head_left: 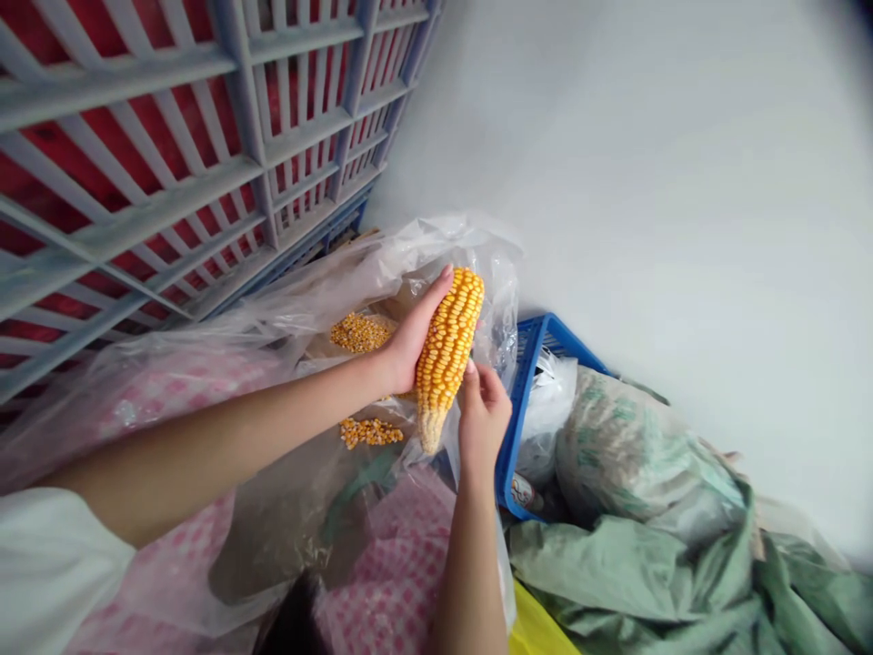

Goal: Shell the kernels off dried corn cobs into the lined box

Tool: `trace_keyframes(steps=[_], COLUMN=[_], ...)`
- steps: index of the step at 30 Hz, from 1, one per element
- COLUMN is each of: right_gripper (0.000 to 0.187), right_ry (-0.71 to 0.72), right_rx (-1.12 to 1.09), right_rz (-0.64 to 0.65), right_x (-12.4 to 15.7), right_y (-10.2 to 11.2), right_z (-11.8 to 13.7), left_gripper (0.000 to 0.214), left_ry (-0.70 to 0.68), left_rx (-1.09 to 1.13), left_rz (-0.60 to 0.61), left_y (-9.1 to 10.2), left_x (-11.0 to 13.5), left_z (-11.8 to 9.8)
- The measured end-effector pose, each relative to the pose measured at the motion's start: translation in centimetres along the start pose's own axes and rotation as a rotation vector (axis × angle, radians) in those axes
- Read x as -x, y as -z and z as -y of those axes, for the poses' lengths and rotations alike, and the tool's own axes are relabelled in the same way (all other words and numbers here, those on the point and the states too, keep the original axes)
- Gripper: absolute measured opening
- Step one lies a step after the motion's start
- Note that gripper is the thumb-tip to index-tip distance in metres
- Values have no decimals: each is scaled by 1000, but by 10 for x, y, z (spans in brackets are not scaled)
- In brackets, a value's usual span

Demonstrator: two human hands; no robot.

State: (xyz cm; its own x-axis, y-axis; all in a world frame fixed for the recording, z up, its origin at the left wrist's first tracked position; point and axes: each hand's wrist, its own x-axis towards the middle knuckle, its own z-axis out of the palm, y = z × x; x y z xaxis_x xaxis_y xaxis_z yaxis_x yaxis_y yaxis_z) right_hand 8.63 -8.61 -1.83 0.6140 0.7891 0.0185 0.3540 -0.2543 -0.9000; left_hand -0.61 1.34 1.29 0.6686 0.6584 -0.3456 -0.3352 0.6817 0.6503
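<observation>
My left hand (412,346) is wrapped around a large yellow corn cob (451,341), thumb along its upper side. The cob is tilted, its thick end up and its pale, narrow tip pointing down. Most of the visible side is covered in rows of kernels. At the cob's right edge is my right hand (486,405), its fingers curled and thumb tip against or very close to the kernels. Whatever its fingers pinch is hidden. Below the cob, a clear plastic bag (368,273) lies spread open, with loose corn kernels (360,333) in piles inside it.
Grey slatted crates (245,109) with red behind them rise at the left. A white wall (647,182) stands behind. To the right, a blue plastic basket (508,455) holds bags, beside a stuffed sack (641,446) and green cloth (627,573). Pink checked fabric (396,573) lies below.
</observation>
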Motion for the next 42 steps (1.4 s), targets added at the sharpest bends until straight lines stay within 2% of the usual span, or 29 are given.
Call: trace_keyframes(steps=[2,7,10,12,19,24,28,30,32,35,38,42], right_gripper=[29,27,23,21,17,16,18,22,27,34,35,34], right_ry=[33,100,143,168,220,191,132,92,53,88,187,251], right_rx=[43,42,-12,-51,-113,-224,-259,-147,47,261,411,597], right_rz=[-136,-353,-508,-543,-462,-359,-326,-228,-53,90,52,-27], right_x=[1,3,3,2,2,-2,-5,-5,-5,-3,-1,2], right_y=[4,7,14,19,25,28,39,47,53,55,51,47], right_z=[3,10,13,13,13,12,7,5,3,3,3,-1], left_gripper=[70,70,72,72,69,63,59,57,55,56,59,60], left_ry=[39,134,156,153,54,-14,-81,-173,-288,-374,-347,-317], left_rx=[-36,10,11,-7,-129,-256,-398,-533,-715,-939,-1030,-1023], left_rz=[22,97,72,44,-3,15,43,11,-57,-127,-89,7], left_y=[0,0,2,4,4,7,8,7,6,5,7,14], left_x=[0,1,0,-2,-6,-7,-6,-4,-1,2,3,-5], left_z=[2,7,10,12,20,27,26,23,19,14,10,8])
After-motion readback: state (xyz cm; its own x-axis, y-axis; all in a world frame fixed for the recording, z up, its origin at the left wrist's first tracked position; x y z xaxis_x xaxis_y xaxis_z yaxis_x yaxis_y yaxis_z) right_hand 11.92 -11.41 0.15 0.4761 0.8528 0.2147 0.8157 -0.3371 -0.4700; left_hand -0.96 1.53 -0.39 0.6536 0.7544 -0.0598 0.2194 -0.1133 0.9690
